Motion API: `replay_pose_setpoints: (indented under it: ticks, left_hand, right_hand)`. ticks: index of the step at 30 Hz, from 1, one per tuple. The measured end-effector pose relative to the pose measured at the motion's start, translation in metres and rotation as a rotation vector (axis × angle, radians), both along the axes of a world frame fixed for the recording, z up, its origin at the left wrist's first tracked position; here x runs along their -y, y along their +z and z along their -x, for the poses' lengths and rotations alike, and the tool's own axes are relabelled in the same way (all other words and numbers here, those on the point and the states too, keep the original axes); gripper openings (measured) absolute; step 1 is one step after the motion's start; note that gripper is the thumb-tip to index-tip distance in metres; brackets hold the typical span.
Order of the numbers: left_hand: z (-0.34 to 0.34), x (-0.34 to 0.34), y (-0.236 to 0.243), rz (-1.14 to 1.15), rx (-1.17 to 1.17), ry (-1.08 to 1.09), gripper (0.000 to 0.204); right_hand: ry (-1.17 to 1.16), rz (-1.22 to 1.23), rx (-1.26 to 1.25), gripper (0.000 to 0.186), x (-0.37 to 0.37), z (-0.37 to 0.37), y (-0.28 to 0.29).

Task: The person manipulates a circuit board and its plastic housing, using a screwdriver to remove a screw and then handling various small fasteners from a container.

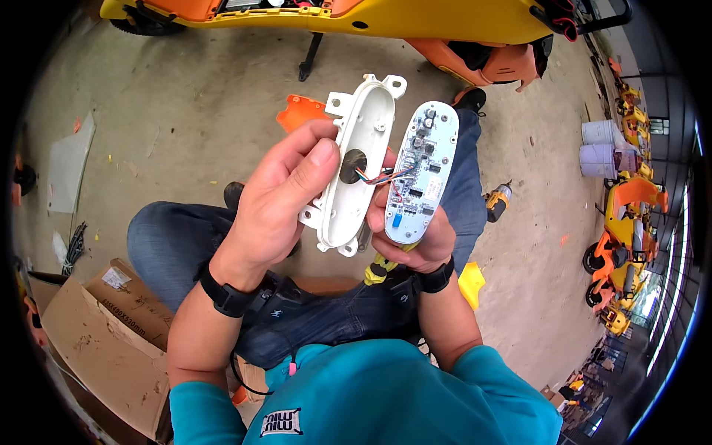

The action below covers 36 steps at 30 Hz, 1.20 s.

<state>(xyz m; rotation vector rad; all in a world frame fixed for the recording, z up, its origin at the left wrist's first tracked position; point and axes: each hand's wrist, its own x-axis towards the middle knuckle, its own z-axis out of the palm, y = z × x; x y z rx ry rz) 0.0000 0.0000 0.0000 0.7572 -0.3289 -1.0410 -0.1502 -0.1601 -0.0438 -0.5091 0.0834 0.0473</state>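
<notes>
My left hand (pixel 289 189) is closed on a white plastic housing (pixel 362 208), an oval shell with mounting tabs and an inner opening, held upright. Just to its right, my right hand (pixel 415 245) grips an oval circuit board (pixel 430 141), components facing up, by its lower part. Coloured wires (pixel 382 178) run from the housing's opening to the board. A yellow item (pixel 376 273) hangs below my right hand; I cannot make out what it is. Both are held over my lap, with some fingers hidden behind the parts.
A yellow vehicle body (pixel 319 18) stands ahead, an orange plastic piece (pixel 297 111) beneath it. A cordless drill (pixel 498 200) and yellow piece (pixel 471 285) lie right. Cardboard boxes (pixel 104 345) sit lower left, a translucent sheet (pixel 67 167) beyond. Buckets (pixel 597 159) and several vehicles (pixel 623 208) line the right.
</notes>
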Motion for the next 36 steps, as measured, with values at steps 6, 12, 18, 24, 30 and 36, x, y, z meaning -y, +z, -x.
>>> replay_pose_setpoints:
  ticks: [6, 12, 18, 24, 30, 36]
  left_hand:
    - [-0.002, -0.001, -0.006, 0.016, 0.158, 0.006, 0.044]
    - [-0.001, -0.002, -0.001, 0.011, 0.066, -0.022, 0.06]
    - [0.004, 0.001, 0.002, -0.017, 0.192, 0.005, 0.081]
    - [-0.006, -0.007, 0.007, -0.275, 0.491, 0.027, 0.069]
    - [-0.012, -0.001, -0.001, -0.102, 0.534, 0.091, 0.061]
    - [-0.011, 0.007, 0.006, -0.067, 0.354, -0.109, 0.059]
  right_hand:
    - [-0.03, 0.079, -0.016, 0.076, -0.003, 0.004, 0.006]
    - [-0.044, 0.128, -0.03, 0.076, -0.006, 0.004, 0.009]
    - [-0.067, 0.16, -0.043, 0.082, -0.002, 0.006, 0.012]
    - [-0.067, 0.165, -0.05, 0.079, 0.005, 0.01, 0.007]
    - [-0.044, 0.177, -0.069, 0.081, 0.003, 0.014, 0.004]
    - [-0.037, 0.273, -0.055, 0.082, -0.006, 0.012, 0.008]
